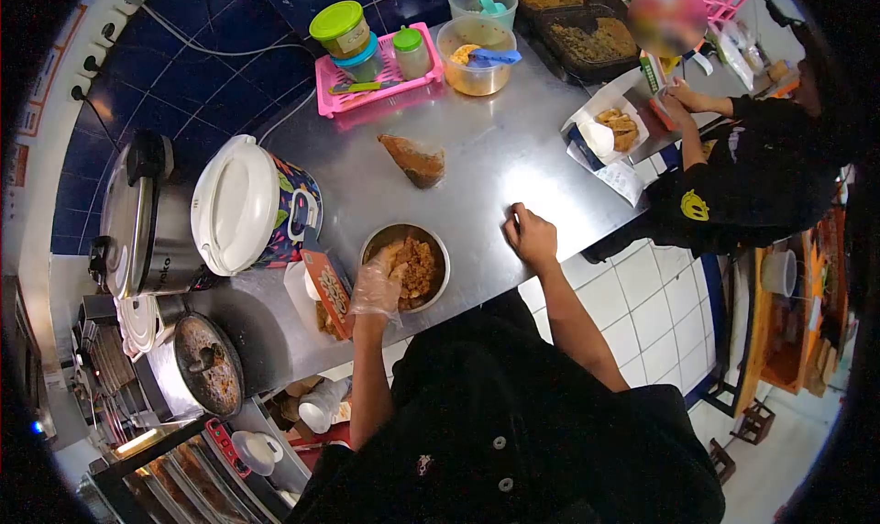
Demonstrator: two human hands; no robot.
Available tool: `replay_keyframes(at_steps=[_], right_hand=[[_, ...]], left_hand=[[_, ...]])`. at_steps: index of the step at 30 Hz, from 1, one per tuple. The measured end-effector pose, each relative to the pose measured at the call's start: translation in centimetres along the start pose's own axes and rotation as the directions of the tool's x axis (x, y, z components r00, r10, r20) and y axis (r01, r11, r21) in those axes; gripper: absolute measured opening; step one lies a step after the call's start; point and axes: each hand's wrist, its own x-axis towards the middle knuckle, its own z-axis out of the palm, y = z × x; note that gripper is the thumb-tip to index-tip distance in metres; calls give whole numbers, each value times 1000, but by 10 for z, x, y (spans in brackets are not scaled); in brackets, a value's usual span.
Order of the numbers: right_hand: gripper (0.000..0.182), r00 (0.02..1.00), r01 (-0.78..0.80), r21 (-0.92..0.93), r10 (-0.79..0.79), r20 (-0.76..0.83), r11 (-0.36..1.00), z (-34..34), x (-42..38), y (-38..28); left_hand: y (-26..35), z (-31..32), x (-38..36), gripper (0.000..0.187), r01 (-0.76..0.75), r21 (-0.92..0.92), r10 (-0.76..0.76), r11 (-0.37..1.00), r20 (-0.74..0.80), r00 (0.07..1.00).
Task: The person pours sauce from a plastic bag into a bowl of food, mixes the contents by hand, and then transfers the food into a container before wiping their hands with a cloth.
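My left hand (pixel 379 284), in a clear plastic glove, reaches into a round metal bowl (pixel 445 269) near the counter's front edge. Its fingers curl into brown shredded food (pixel 421 269) there, and the fingertips are partly hidden. Loosely closed, my right hand (pixel 533 237) rests on the steel counter with nothing visible in it. Just left of the bowl stands an open takeaway box (pixel 330 290) with an orange printed flap, holding something white and some brown food. Beyond the bowl lies a brown, wedge-shaped packet (pixel 414 161).
A patterned rice container (pixel 298 198) and a large cooker (pixel 137 221) stand left. Behind are a pink basket (pixel 332 101) of jars and a plastic tub (pixel 472 79) with a blue utensil. On the right, a co-worker (pixel 761 157) handles something near another food box (pixel 579 111).
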Motion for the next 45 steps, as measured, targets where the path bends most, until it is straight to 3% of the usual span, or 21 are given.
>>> replay_keyframes(at_steps=[2,5,6,8,12,14,17,21,23,26,30,33,36,39,41,45], right_hand=[[20,1000,-2,-26,3,18,1000,1,0,0],[20,1000,-1,-30,1,9,1000,0,-1,0],[20,1000,4,-24,-4,-2,1000,0,-1,0],[20,1000,9,-18,-10,-12,1000,1,-1,1],[20,1000,16,-44,-17,-11,999,2,-1,2],[20,1000,19,-49,-20,-13,999,2,-1,2],[19,1000,-14,-16,14,17,1000,1,-1,1],[20,1000,18,-12,-18,-4,1000,0,-1,1],[20,999,39,-34,-40,-16,999,1,0,2],[20,1000,28,-43,-29,-11,999,4,-1,4],[19,997,48,-14,-49,-51,999,3,-1,2],[19,999,21,-45,-22,-24,999,1,-1,0],[20,1000,-11,-74,13,25,997,0,0,0],[21,999,-25,-59,27,40,998,0,0,-2],[21,999,-34,-50,36,39,998,-1,0,0],[21,999,-24,-46,25,26,999,3,-2,2]], left_hand=[[9,-6,1,30,181,-17,-180,983,50,982],[11,-5,0,29,208,34,-209,977,39,977],[4,-2,0,29,207,34,-208,978,39,977],[-16,8,-1,33,37,-2,-37,999,-40,999],[-12,7,-1,33,80,-48,-81,996,-25,996],[9,-6,0,31,225,-2,-224,974,63,972],[7,-6,4,30,201,128,-212,971,80,974],[-26,9,1,32,139,71,-142,988,46,989],[-47,20,3,43,121,66,-125,990,66,990],[8,-10,3,59,157,200,-196,967,193,961],[5,-3,0,71,84,245,-146,966,248,958],[5,9,-3,66,78,202,-135,976,291,947],[0,19,-7,65,107,273,-159,956,175,972],[0,15,-1,52,129,242,-175,962,179,968],[-8,13,5,40,250,169,-283,953,217,934],[2,0,9,37,259,141,-282,955,176,943]])
